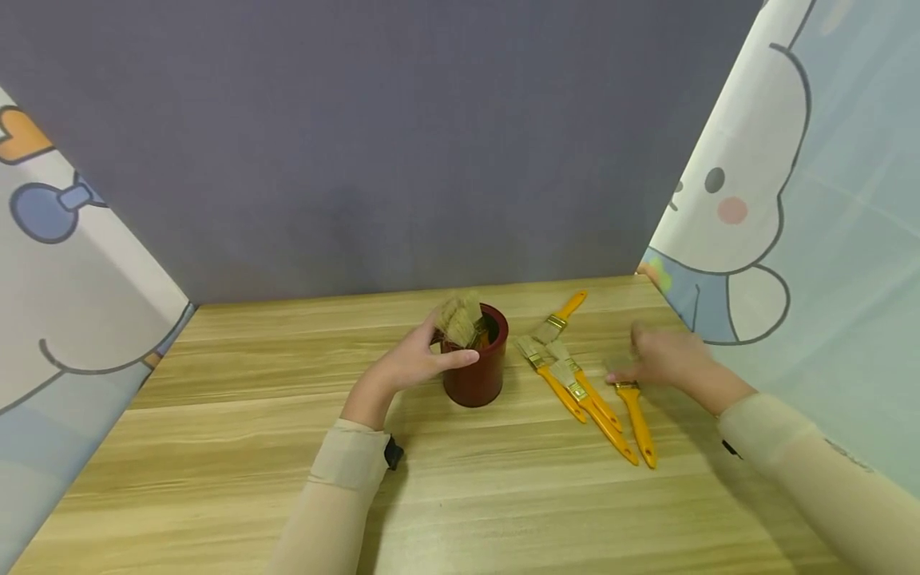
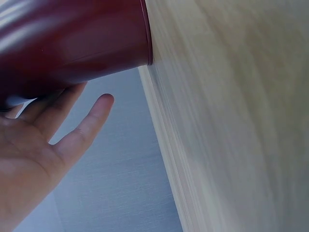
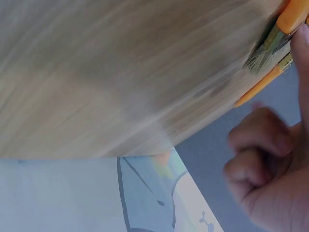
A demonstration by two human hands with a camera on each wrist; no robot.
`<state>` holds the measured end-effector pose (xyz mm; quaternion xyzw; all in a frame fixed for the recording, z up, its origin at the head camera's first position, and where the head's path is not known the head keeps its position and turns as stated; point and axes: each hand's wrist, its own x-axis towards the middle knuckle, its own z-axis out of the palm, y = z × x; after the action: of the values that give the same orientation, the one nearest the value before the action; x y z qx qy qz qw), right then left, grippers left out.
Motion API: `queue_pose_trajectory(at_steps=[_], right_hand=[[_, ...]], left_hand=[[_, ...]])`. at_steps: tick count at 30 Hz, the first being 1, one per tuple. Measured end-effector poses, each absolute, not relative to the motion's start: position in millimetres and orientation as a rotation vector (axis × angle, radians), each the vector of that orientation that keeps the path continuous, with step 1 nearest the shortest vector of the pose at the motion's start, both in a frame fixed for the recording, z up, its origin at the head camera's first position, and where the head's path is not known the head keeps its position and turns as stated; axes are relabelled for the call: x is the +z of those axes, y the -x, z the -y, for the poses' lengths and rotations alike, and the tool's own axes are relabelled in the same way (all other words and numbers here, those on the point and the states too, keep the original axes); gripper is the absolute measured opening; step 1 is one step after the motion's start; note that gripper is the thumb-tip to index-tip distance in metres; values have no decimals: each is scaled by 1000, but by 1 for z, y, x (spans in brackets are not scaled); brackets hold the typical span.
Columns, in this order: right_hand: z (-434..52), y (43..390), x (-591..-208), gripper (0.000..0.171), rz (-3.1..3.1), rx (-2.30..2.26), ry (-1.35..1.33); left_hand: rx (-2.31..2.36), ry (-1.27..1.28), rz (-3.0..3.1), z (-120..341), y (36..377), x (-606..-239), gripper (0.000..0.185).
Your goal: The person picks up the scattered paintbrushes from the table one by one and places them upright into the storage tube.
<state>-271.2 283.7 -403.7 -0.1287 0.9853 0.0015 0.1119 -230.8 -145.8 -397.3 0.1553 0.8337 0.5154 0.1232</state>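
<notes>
My left hand (image 1: pixel 413 359) grips a dark red can (image 1: pixel 474 379) near its rim, the thumb across the front and the fingers behind. In the left wrist view, the little finger stands free below the can (image 2: pixel 72 41). Paintbrushes with pale bristles (image 1: pixel 460 321) stick up out of the can. My right hand (image 1: pixel 664 355), blurred, is at the bristle end of a yellow-handled paintbrush (image 1: pixel 638 423). Its thumb tip is right by the metal band. In the right wrist view, some fingers are curled beside this paintbrush (image 3: pixel 289 19); I cannot tell whether it is pinched.
Between the can and my right hand lie several more yellow-handled paintbrushes (image 1: pixel 600 423), partly overlapping. Another paintbrush (image 1: pixel 571 305) lies behind them. A grey wall (image 1: pixel 417 160) closes off the back of the wooden table (image 1: pixel 237 447), and cartoon-printed sheets (image 1: pixel 826 239) hang at both sides.
</notes>
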Motion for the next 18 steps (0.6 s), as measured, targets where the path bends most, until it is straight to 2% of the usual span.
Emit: queue_pose_trajectory(at_steps=[1, 3, 5, 8, 18], right_hand=[[-284, 271, -402, 103, -2895, 35, 350], [-286, 272, -401, 104, -2879, 56, 278], [-286, 272, -401, 93, -2862, 48, 248], [-286, 273, -404, 67, -2833, -28, 284], [-279, 278, -400, 39, -2708, -227, 370]], left_hand=[[1503, -450, -2434, 146, 231, -397, 98], [1503, -450, -2430, 146, 231, -397, 99], [1504, -451, -2422, 146, 230, -396, 100], [1506, -447, -2420, 146, 230, -396, 100], [1493, -450, -2423, 147, 230, -395, 103]])
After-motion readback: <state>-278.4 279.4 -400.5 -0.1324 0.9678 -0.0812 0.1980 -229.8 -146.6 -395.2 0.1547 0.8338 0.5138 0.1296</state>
